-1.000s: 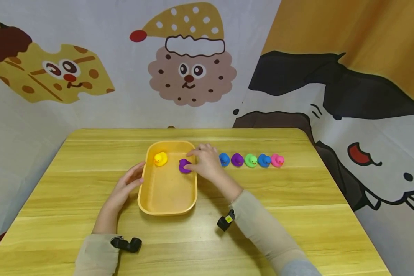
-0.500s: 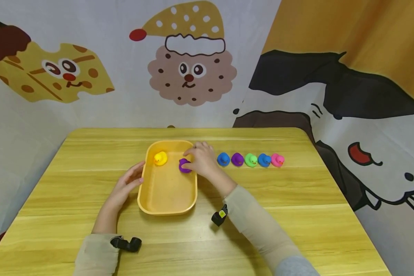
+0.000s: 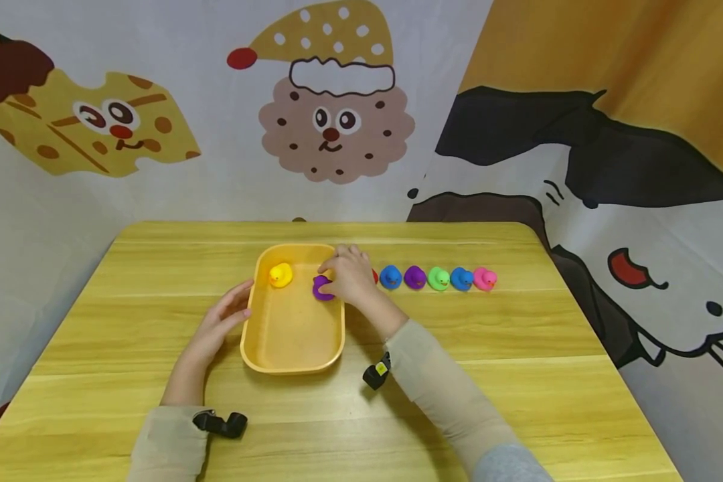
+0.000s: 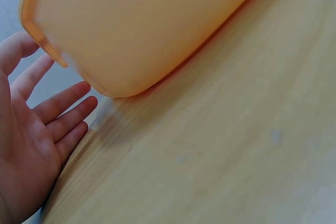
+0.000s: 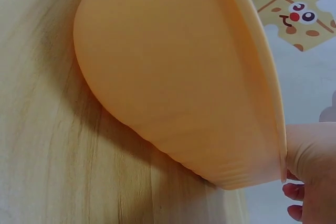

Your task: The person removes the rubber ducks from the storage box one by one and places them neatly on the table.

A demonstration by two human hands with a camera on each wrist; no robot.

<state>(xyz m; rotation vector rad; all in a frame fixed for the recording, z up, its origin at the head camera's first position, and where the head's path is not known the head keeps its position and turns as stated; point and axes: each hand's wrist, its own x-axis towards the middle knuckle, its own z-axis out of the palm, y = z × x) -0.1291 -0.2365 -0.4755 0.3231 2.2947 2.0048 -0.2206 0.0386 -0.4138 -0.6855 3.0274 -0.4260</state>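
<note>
A yellow-orange plastic tray [image 3: 292,371] stands on the wooden table. In it, a yellow rubber duck [image 3: 280,275] sits at the far left and a purple rubber duck [image 3: 321,288] is by the right wall. My right hand [image 3: 354,276] reaches over the right rim, thumb and index finger around the purple duck; in the right wrist view the tray wall hides the fingertips. My left hand [image 3: 217,326] is at the tray's left side, fingers spread and loosely extended in the left wrist view, near or touching the rim.
Right of the tray runs a row of ducks: a red one [image 3: 375,276] mostly behind my right hand, then a blue duck [image 3: 390,277], a purple one, a green one, another blue and a pink duck [image 3: 485,279]. Behind the table [image 3: 458,402] hangs a cartoon-printed cloth.
My right hand has shifted slightly left, its index finger coming closer over the purple duck, and a bit of the red duck shows behind it. The left hand and tray have stayed put.
</note>
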